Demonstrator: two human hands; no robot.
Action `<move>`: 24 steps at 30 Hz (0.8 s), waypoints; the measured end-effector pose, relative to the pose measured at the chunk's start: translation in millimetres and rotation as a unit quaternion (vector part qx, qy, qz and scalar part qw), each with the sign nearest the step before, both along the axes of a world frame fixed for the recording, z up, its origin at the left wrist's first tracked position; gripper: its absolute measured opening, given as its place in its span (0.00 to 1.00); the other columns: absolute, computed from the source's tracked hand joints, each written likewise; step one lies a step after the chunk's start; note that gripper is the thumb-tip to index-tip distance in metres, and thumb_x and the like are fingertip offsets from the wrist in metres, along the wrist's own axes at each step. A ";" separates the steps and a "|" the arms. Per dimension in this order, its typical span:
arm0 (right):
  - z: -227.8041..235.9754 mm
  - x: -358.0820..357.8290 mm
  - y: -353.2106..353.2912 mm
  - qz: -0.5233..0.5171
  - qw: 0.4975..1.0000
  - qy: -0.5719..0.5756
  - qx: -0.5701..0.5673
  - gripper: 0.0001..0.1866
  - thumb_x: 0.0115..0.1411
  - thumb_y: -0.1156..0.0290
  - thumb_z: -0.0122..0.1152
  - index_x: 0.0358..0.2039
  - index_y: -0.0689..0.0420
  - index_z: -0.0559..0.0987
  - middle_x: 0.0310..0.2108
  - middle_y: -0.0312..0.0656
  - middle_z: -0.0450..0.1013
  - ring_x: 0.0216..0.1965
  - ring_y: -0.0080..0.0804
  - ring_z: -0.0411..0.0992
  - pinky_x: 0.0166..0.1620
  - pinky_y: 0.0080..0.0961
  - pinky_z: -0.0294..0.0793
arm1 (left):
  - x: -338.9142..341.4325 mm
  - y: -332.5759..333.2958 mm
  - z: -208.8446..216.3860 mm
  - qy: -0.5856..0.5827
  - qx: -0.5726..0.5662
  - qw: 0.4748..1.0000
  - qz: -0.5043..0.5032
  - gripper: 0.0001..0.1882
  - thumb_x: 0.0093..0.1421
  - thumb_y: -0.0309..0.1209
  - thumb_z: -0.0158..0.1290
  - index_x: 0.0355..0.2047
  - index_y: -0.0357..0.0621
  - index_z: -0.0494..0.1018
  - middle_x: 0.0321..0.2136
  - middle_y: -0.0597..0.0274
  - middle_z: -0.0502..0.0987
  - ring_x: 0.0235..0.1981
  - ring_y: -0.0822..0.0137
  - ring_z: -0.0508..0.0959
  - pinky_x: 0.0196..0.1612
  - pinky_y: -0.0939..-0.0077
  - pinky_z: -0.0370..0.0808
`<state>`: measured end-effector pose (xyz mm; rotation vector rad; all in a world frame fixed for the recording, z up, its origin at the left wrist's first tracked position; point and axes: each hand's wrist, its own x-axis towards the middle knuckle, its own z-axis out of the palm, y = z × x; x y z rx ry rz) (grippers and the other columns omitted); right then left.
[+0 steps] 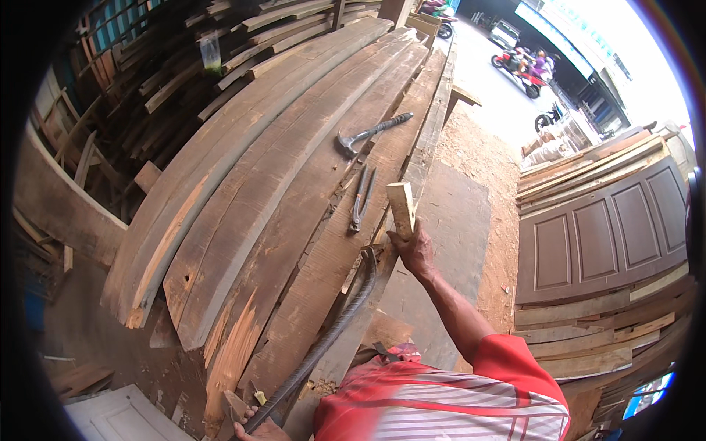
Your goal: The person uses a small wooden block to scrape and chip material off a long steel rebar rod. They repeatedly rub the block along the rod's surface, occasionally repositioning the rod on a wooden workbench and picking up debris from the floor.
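Note:
My left hand (257, 430), low in the picture, is closed round the lower end of a long dark crowbar (321, 347). The bar runs up and to the right along the edge of the boards, and its hooked end (370, 255) lies just below my right hand. In my right hand (418, 253) is a short pale block of wood (400, 206), gripped near its lower end and standing upward. Metal pincers (360, 200) rest on the planks left of the block, jaws toward me. Farther off lies a claw hammer (371, 135) with a dark handle.
Thick weathered planks (243, 184) lie side by side before me. Stacked timber (279, 29) fills the back left. On the right, a brown panelled door (599, 231) leans among piled boards. A flat sheet (448, 220) lies beside the planks. Beyond, a red motorbike (522, 72) is on the street.

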<state>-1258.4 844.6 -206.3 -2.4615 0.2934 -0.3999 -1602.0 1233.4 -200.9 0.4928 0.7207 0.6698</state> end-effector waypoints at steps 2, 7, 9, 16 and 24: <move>-3.2 -0.1 -4.1 0.001 1.000 -0.001 0.017 0.30 0.53 0.57 0.72 0.48 0.61 0.69 0.34 0.60 0.76 0.36 0.60 0.77 0.38 0.49 0.75 | -16.3 -2.3 -37.6 -0.052 0.131 0.989 0.046 0.32 0.66 0.47 0.46 0.63 0.38 0.64 0.44 0.54 0.79 0.47 0.58 0.77 0.65 0.45 0.63; -1.4 -0.8 -5.6 0.012 0.999 -0.027 0.032 0.29 0.53 0.59 0.72 0.49 0.61 0.70 0.36 0.60 0.76 0.38 0.61 0.76 0.39 0.48 0.75 | -0.1 5.0 -2.4 0.007 0.014 0.999 -0.039 0.35 0.65 0.49 0.46 0.65 0.35 0.61 0.46 0.53 0.78 0.51 0.56 0.75 0.64 0.49 0.65; -5.5 0.6 -9.3 0.020 0.999 -0.035 0.035 0.31 0.53 0.59 0.72 0.51 0.61 0.69 0.36 0.60 0.76 0.38 0.61 0.76 0.39 0.48 0.75 | 3.6 3.4 2.7 0.012 0.001 0.999 -0.036 0.35 0.65 0.49 0.47 0.64 0.35 0.61 0.46 0.54 0.78 0.50 0.56 0.75 0.62 0.49 0.66; -10.2 0.6 -11.2 0.043 0.995 -0.087 0.038 0.31 0.54 0.60 0.72 0.52 0.60 0.67 0.35 0.61 0.76 0.37 0.62 0.76 0.38 0.50 0.75 | 4.6 7.2 11.5 -0.107 -0.006 0.994 -0.002 0.23 0.65 0.46 0.49 0.51 0.40 0.73 0.32 0.57 0.80 0.42 0.53 0.78 0.54 0.50 0.71; -10.6 0.5 -12.4 0.042 0.997 -0.064 0.026 0.28 0.54 0.60 0.71 0.48 0.60 0.68 0.34 0.60 0.75 0.35 0.62 0.76 0.36 0.50 0.75 | 87.4 -13.4 142.9 -0.174 0.273 0.946 0.005 0.15 0.71 0.39 0.44 0.27 0.49 0.61 0.20 0.69 0.58 0.23 0.75 0.61 0.32 0.76 0.64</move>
